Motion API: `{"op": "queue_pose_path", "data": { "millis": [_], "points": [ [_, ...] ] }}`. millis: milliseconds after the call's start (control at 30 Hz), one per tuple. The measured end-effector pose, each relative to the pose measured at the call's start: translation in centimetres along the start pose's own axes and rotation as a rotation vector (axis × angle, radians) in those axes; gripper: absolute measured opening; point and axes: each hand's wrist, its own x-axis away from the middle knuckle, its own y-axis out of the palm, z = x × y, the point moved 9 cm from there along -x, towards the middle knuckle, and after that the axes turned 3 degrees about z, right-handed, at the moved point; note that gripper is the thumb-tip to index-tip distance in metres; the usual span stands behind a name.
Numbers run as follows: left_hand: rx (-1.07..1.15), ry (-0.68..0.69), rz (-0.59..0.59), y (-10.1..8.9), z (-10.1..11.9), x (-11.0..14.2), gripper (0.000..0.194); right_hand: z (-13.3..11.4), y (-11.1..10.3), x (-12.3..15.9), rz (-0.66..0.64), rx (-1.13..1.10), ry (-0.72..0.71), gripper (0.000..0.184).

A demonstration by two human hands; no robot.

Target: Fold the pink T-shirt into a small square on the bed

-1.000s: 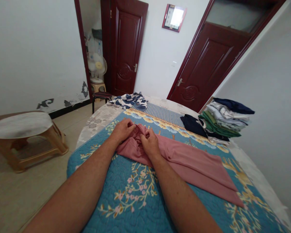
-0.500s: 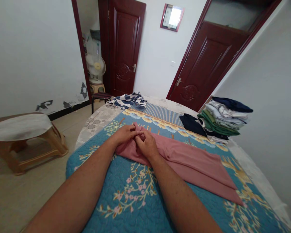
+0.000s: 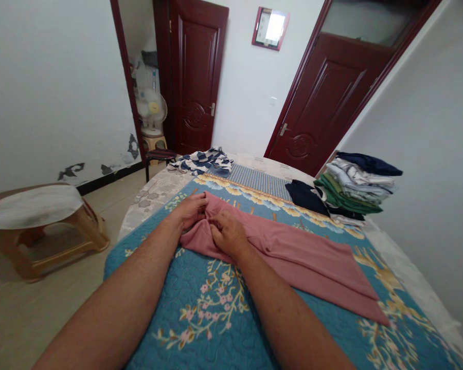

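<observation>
A dusty-pink cloth garment (image 3: pixel 297 262) lies across the blue floral quilt (image 3: pixel 200 313) on the bed, with one long flap stretching to the lower right. Its near end is gathered into a bunch. My left hand (image 3: pixel 191 210) holds the far left side of that bunch, and my right hand (image 3: pixel 227 234) pinches the folds just to its right. The fabric under my palms is hidden.
Beyond the garment lie a navy garment (image 3: pixel 304 198), a stack of folded clothes (image 3: pixel 355 187) and a striped blue-and-white garment (image 3: pixel 200 162). A low plastic stool (image 3: pixel 33 216) stands on the floor left of the bed. The wall runs close along the right.
My hands have moved slightly apart, and the pink bunch now rises between them, reaching farther up the quilt. The view has shifted slightly.
</observation>
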Motion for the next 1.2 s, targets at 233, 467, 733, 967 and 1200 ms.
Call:
{"op": "queue_pose_path", "data": {
  "millis": [233, 467, 733, 967, 1200],
  "points": [
    [-0.026, -0.055, -0.124, 1.1, 0.2, 1.0, 0.056, -1.5, 0.7, 0.2, -0.112, 0.131, -0.075, 0.023],
    [-0.109, -0.055, -0.076, -0.3, 0.1, 0.5, 0.070, -0.8, 0.9, 0.2, -0.094, 0.133, -0.045, 0.021],
    [-0.337, -0.034, 0.023, -1.3, -0.5, 0.3, 0.088, -1.0, 0.7, 0.1, -0.135, 0.159, -0.029, 0.021],
    [-0.368, -0.004, 0.116, -2.5, 0.4, 0.7, 0.103, -1.0, 0.8, 0.2, -0.125, 0.122, -0.032, 0.023],
    [-0.312, 0.021, 0.110, -2.4, 0.6, 0.7, 0.092, -1.3, 0.4, 0.2, -0.109, 0.105, -0.036, 0.018]
  ]
}}
